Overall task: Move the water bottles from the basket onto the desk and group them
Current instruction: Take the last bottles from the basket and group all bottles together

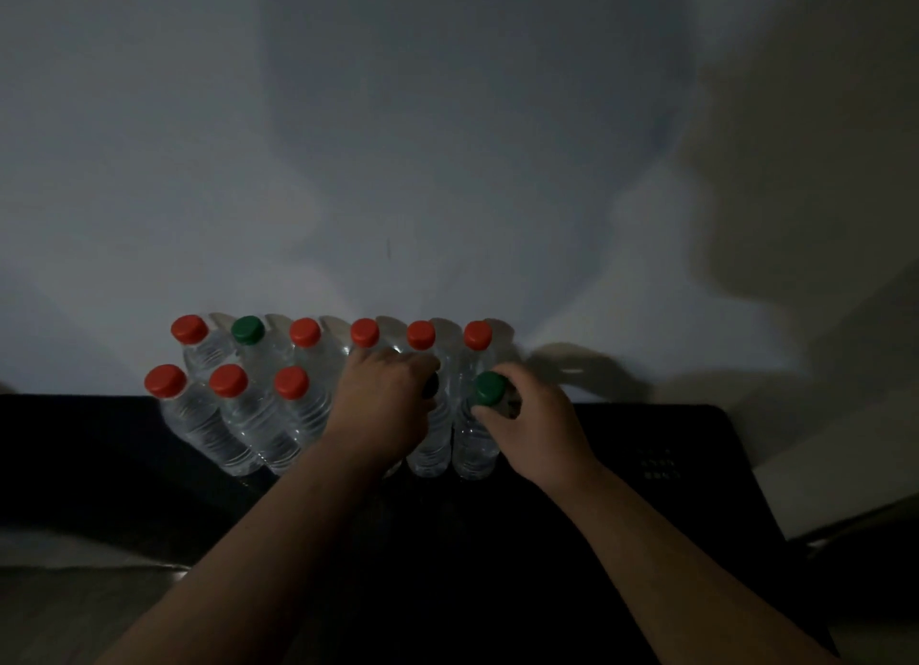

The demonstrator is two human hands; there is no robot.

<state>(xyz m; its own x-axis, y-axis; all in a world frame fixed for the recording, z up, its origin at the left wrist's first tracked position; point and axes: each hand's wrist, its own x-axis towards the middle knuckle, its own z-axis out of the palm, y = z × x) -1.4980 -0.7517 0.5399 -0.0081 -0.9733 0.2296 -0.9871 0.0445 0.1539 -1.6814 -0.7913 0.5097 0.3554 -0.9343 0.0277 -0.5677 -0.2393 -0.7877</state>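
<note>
Dark desk (646, 465) carries clear water bottles (238, 430) upright in two rows against wall.

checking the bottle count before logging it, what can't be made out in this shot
- Head view: the left hand covers a bottle; only a dark sliver of cap shows, colour unclear.
- The basket is nowhere in view.
- The dim light hides markings on the black desk.

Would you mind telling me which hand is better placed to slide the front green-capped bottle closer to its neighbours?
The right hand: its fingers already wrap the neck of the green-capped bottle at the right end of the front row. The left hand is busy covering the top of the next bottle.
</note>
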